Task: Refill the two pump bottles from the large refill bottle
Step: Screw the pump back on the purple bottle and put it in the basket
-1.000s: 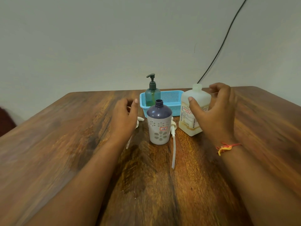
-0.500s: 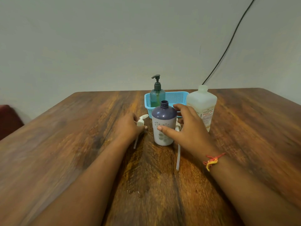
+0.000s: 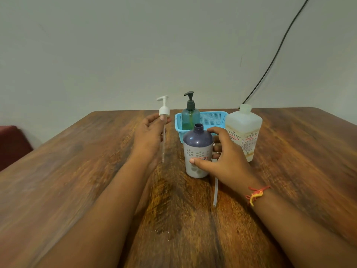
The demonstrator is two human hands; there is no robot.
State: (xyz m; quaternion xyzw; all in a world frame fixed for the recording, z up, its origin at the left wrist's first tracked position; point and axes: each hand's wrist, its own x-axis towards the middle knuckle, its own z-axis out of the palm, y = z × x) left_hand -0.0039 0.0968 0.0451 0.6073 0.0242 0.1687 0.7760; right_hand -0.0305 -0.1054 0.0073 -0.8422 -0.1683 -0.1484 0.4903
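A grey-purple bottle (image 3: pixel 197 149) with a flower pattern stands uncapped at the table's middle. My right hand (image 3: pixel 226 159) is wrapped around its right side. My left hand (image 3: pixel 149 132) holds a white pump head (image 3: pixel 163 111) upright in the air, left of the bottle, its dip tube hanging down. A second white pump's tube (image 3: pixel 215 192) lies on the table behind my right hand. The large translucent refill bottle (image 3: pixel 244 130), capped, stands to the right. A green pump bottle (image 3: pixel 190 115) stands in a blue basket (image 3: pixel 214 118).
The wooden table (image 3: pixel 299 161) runs up to a pale wall, where a black cable (image 3: pixel 274 57) climbs toward the upper right. A dark red seat (image 3: pixel 11 144) sits past the table's left edge.
My left hand has lifted the white pump off the table and raised it upright. My right hand left the refill bottle and took hold of the grey-purple bottle.
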